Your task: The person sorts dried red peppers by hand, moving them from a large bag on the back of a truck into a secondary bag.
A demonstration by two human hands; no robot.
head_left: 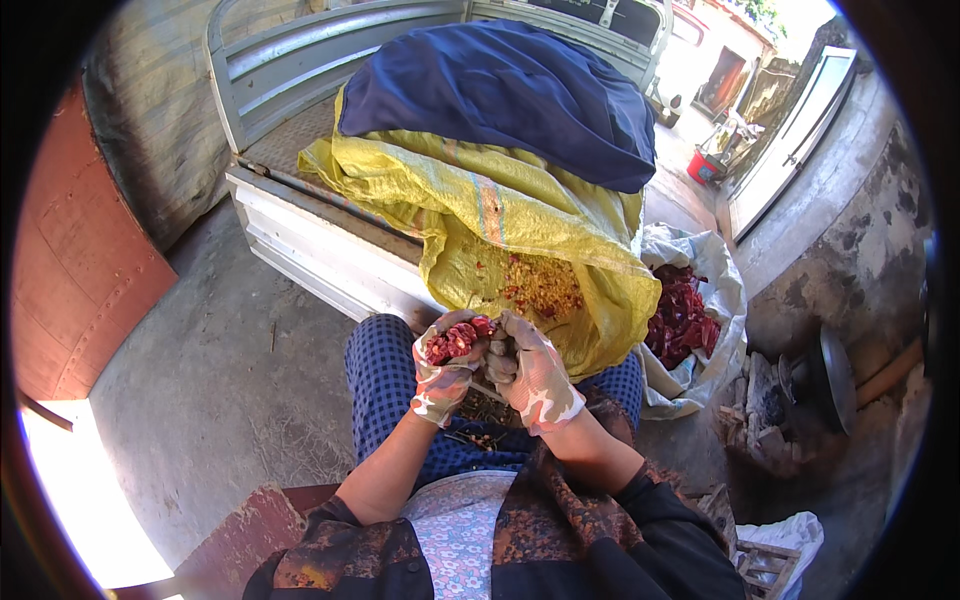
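Note:
My left hand (440,385), in a camouflage-patterned glove, is closed around a bunch of dried red chili peppers (452,344). Right beside it is my right hand (538,378), gloved alike, with its fingers curled in and the thumb at the tip of a red chili pepper (484,326). The fingers partly hide what is between them. Just beyond both hands, a yellow woven sack (480,205) hangs over the edge of a truck bed. Yellowish seeds and red bits (540,285) lie in a fold of it.
A dark blue cloth (500,95) covers the heap on the white truck bed (300,245). To the right stands a white sack (728,345) holding red chili peppers (683,312). Farther right are a dark round pan (832,380) and firewood. A red bucket (704,166) stands farther back.

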